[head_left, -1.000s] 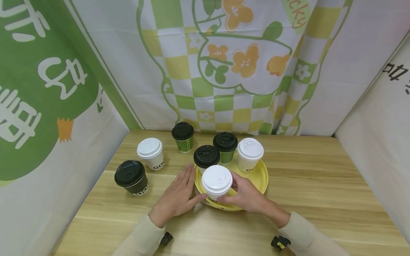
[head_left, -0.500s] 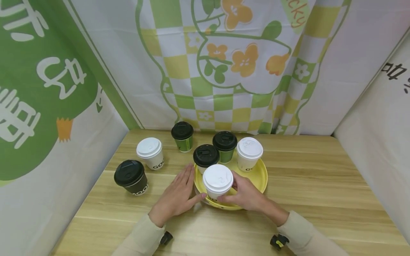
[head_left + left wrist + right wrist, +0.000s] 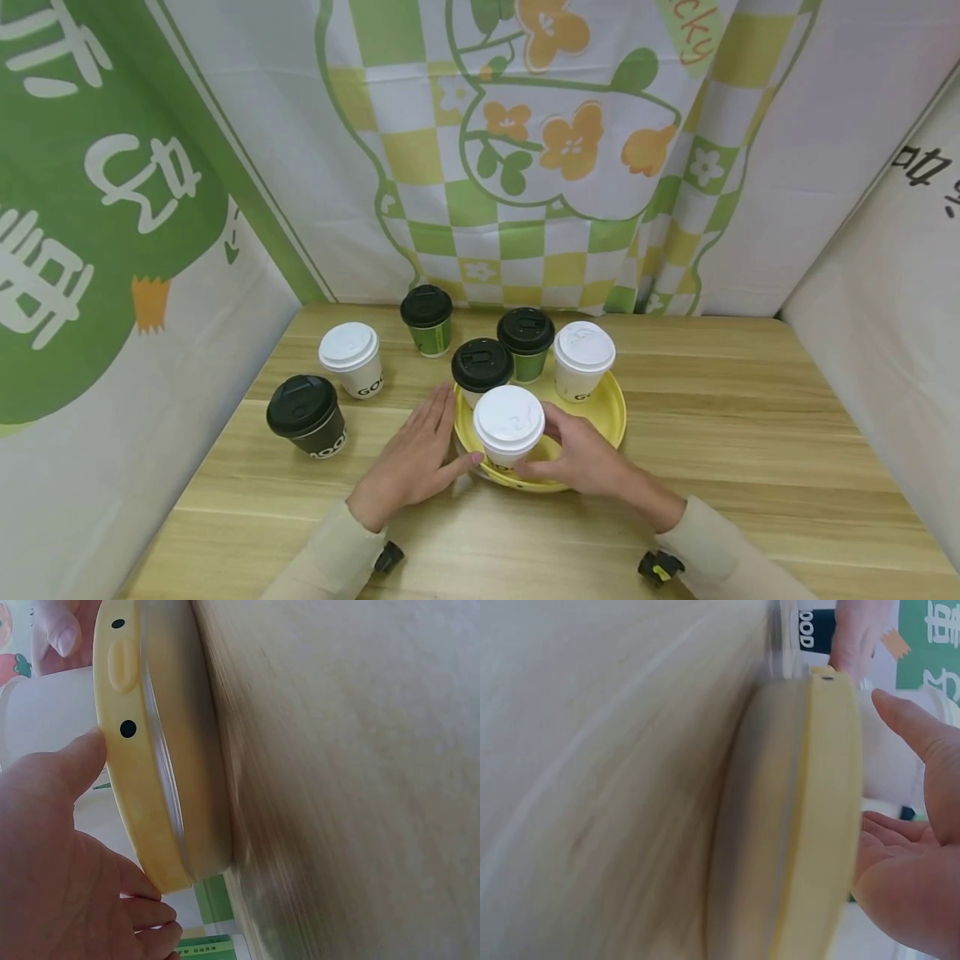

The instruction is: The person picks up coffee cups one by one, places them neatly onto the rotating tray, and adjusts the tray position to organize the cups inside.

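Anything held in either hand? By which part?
Can't tell for the right hand: its thumb and fingers flank the body of the front white cup, grip unclear. The left hand grips nothing, only touching the rim of the yellow tray.

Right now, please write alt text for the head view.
A right grip curves round a white cup at a yellow tray's near edge; the left grip touches the tray. More cups: three on the tray, three on the table.

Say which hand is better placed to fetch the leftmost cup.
Probably the left hand: it touches the left side of the yellow tray, closer to the leftmost cup. The right hand is farther off, at the front white cup.
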`<state>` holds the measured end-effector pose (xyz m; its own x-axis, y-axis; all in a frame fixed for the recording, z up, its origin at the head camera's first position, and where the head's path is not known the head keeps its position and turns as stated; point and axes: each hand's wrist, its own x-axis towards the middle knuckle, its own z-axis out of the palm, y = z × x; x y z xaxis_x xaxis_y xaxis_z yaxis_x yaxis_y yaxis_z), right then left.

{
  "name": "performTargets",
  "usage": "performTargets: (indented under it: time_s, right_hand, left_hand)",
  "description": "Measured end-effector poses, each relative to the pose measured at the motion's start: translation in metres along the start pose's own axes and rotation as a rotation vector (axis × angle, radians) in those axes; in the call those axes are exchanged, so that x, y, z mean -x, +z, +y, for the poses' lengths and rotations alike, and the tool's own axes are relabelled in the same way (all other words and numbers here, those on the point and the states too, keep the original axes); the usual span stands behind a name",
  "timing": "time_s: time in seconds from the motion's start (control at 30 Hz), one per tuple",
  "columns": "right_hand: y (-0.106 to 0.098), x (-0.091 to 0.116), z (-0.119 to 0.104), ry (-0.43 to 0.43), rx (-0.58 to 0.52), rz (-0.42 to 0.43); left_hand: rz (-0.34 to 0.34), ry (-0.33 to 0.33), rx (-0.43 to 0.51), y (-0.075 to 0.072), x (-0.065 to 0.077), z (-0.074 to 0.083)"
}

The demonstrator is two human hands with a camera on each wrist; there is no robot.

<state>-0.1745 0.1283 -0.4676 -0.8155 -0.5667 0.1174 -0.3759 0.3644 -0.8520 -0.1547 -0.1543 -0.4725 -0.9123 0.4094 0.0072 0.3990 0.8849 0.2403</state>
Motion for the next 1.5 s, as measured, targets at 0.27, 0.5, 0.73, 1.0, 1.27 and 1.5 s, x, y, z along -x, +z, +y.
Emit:
performTargets:
  time_s: [0.27, 0.5, 0.73, 1.0, 1.27, 1.5]
  right_hand:
    - [-0.037, 0.031, -0.001, 0.052, 0.209, 0.020]
    - [-0.078, 0.065, 0.001, 0.136, 0.346, 0.099]
    - [-0.106, 0.072, 0.021, 0.174, 0.472, 0.087]
    - [-0.116, 0.049, 0.057, 0.137, 0.484, 0.007]
    - [-0.110, 0.028, 0.074, 0.110, 0.450, -0.062]
    - [-0.108, 0.027, 0.079, 0.111, 0.448, -0.074]
  left_hand:
    - [-0.004, 0.001, 0.003, -0.001, 0.000, 0.000]
    - [-0.005, 0.001, 0.003, -0.001, -0.001, 0.000]
    - [-0.011, -0.001, 0.008, -0.002, -0.002, -0.001]
    - [-0.021, 0.001, 0.010, -0.002, -0.003, -0.002]
    - [-0.041, -0.004, 0.005, -0.003, -0.003, -0.004]
    - [-0.012, -0.003, 0.012, -0.008, 0.001, -0.004]
